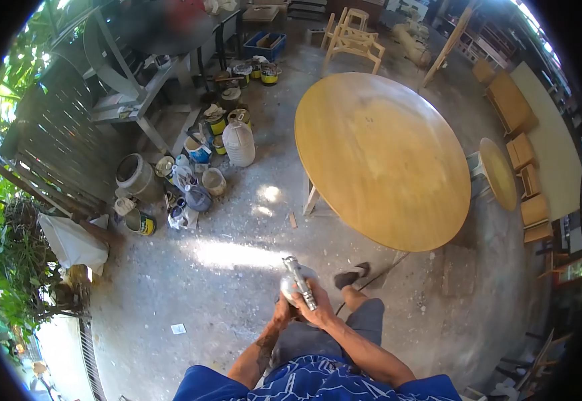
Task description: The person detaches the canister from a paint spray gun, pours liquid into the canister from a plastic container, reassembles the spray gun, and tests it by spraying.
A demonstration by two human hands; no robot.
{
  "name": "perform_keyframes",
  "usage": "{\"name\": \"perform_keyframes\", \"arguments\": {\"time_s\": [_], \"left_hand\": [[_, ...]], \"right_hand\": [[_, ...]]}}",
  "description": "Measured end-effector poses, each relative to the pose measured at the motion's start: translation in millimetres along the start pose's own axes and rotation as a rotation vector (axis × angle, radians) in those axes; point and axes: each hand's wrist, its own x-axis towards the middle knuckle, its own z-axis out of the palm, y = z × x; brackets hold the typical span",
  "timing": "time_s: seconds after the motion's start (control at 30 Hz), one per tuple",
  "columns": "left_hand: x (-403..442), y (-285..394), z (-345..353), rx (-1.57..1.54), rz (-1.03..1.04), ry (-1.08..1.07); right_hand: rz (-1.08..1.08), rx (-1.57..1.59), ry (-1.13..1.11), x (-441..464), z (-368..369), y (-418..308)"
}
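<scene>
In front of my body I hold a silver spray gun (297, 275) with a rounded, pale metal cup (288, 290) beside its barrel. My right hand (317, 308) is closed around the gun's rear part. My left hand (282, 311) is closed at the cup's lower side, its fingers partly hidden. A dark hose (379, 276) trails over the floor to the right of my hands. Ahead and to the right stands a large round wooden tabletop (381, 160) with a glossy yellow-brown surface; neither hand touches it.
Paint cans (215, 121), a white plastic jug (239, 144) and buckets (138, 176) cluster ahead on the left. A wooden chair frame (353, 47) stands behind the table. Wooden panels (510, 107) line the right side. Plants (20, 267) grow along the left edge.
</scene>
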Motion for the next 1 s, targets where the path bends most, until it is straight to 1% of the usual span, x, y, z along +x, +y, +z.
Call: {"name": "perform_keyframes", "arguments": {"time_s": [0.07, 0.13, 0.17, 0.23, 0.27, 0.3, 0.33, 0.37, 0.4, 0.43, 0.47, 0.5, 0.53, 0.6, 0.63, 0.67, 0.7, 0.73, 0.77, 0.87, 0.93, 0.97, 1.0], "left_hand": [[-0.1, -4.5, -9.1, 0.137, -0.074, 0.108], [-0.8, -7.2, -23.0, 0.346, -0.130, 0.265], [0.4, -4.6, -29.9, 0.481, -0.145, 0.355], [2.8, 7.3, -42.1, 0.719, -0.106, 0.524], [3.8, 16.1, -52.0, 0.761, -0.053, 0.577], [-8.8, 36.6, -34.5, 0.709, 0.118, 0.469], [-0.8, 46.4, -28.6, 0.677, 0.246, 0.432], [-1.1, 65.5, 2.1, 0.513, 0.223, 0.501], [5.3, 80.3, -0.8, 0.501, 0.291, 0.373], [19.1, 104.3, -27.8, 0.519, 0.258, 0.302], [21.2, 120.7, -23.7, 0.547, 0.321, 0.239], [10.8, 130.5, 28.8, 0.492, 0.270, 0.315], [15.6, 140.5, 41.6, 0.470, 0.202, 0.257], [19.4, 140.4, 67.7, 0.562, 0.129, 0.225], [23.9, 134.9, 71.6, 0.534, 0.068, 0.197], [25.9, 122.7, 79.6, 0.684, 0.035, 0.172], [16.6, 100.1, 70.3, 0.842, 0.023, 0.124], [13.9, 82.2, 77.6, 0.997, -0.005, 0.100], [15.5, 63.4, 86.7, 1.106, -0.007, 0.081], [19.1, -1.9, 123.7, 1.369, -0.006, 0.052], [27.0, -53.4, 149.9, 1.478, -0.052, 0.050], [31.5, -83.5, 162.6, 1.618, -0.016, -0.043], [45.2, -113.7, 164.8, 1.563, -0.090, -0.219]], "right_hand": [[-0.163, -0.110, 0.111, -2.3, -2.9, 17.1], [-0.091, -0.121, 0.107, -7.1, -5.3, -1.1], [-0.048, -0.122, 0.142, -10.1, -9.3, -9.9], [0.039, -0.200, 0.055, -13.7, -15.3, -9.8], [0.089, -0.236, 0.026, -19.7, -11.5, -10.2], [0.046, -0.168, 0.052, -31.2, -5.0, -17.0], [0.033, -0.175, 0.040, -38.5, -0.3, -22.5], [-0.027, -0.202, 0.024, -43.5, 3.5, -18.5], [-0.085, -0.232, -0.003, -47.3, 7.2, -12.8], [-0.073, -0.242, -0.026, -51.9, 10.3, -11.2], [-0.062, -0.255, -0.058, -55.1, 14.3, -9.3], [-0.050, -0.253, -0.104, -56.7, 10.0, -6.5], [-0.053, -0.265, -0.092, -59.3, 6.4, -2.1], [-0.067, -0.295, -0.083, -71.4, 0.3, 4.3], [-0.056, -0.249, -0.079, -82.2, -6.7, 5.4], [-0.035, -0.234, -0.070, -92.9, -15.7, 6.7], [-0.038, -0.230, -0.048, -117.6, -7.4, 26.2], [-0.019, -0.209, -0.039, -132.3, -10.9, 32.0], [-0.085, -0.234, 0.064, -143.7, -14.3, 48.9], [-0.075, -0.212, 0.190, -187.2, -36.5, 77.8], [-0.071, -0.129, 0.301, -224.1, -53.5, 89.2], [-0.066, -0.082, 0.352, -244.5, -60.5, 94.9], [-0.046, -0.099, 0.455, -266.5, -70.5, 99.8]]}}
